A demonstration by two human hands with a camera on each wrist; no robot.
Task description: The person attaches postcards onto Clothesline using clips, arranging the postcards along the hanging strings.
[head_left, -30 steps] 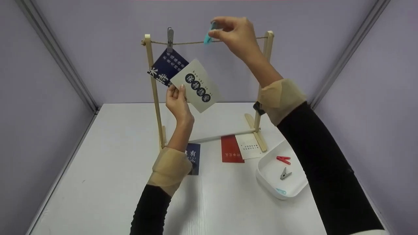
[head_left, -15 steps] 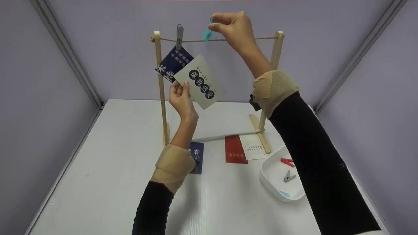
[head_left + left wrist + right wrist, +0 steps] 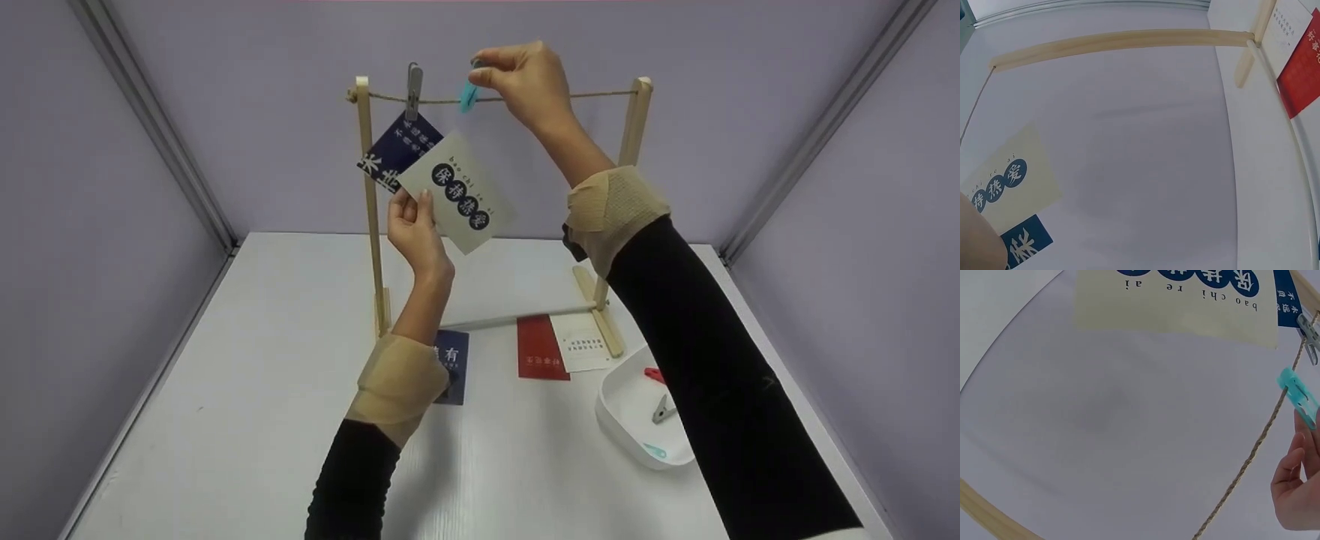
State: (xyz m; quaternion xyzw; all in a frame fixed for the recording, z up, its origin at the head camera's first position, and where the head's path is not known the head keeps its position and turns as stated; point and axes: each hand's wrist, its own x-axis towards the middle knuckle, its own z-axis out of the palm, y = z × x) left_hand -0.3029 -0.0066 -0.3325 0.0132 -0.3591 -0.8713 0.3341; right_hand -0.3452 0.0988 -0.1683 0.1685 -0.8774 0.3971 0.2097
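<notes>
My left hand [image 3: 416,229] pinches a cream card [image 3: 472,225] by its left corner, between thumb and fingers. Printed with dark round characters, the card hangs tilted below the rope and overlaps a dark blue card [image 3: 401,146]. A grey clothespin [image 3: 413,90] clips that blue card to the rope [image 3: 600,94]. Above, my right hand [image 3: 529,82] pinches a turquoise clothespin [image 3: 469,97] by its upper end. The clothespin's lower end is right at the rope in the right wrist view, where the rope [image 3: 1258,441] passes its tip. The cream card's top corner is below this clothespin.
A wooden frame [image 3: 634,124] carries the rope. On the white table [image 3: 247,375] lie a red card [image 3: 540,352], a white card [image 3: 579,343] and a blue card [image 3: 454,375] partly behind my left wrist. A white tray [image 3: 622,431] with several clothespins is partly hidden by my right sleeve.
My right hand has moved the turquoise clothespin left along the rope and slightly down, closer to the grey one. The cream card has shifted slightly left against the frame. The head view has shifted a little.
</notes>
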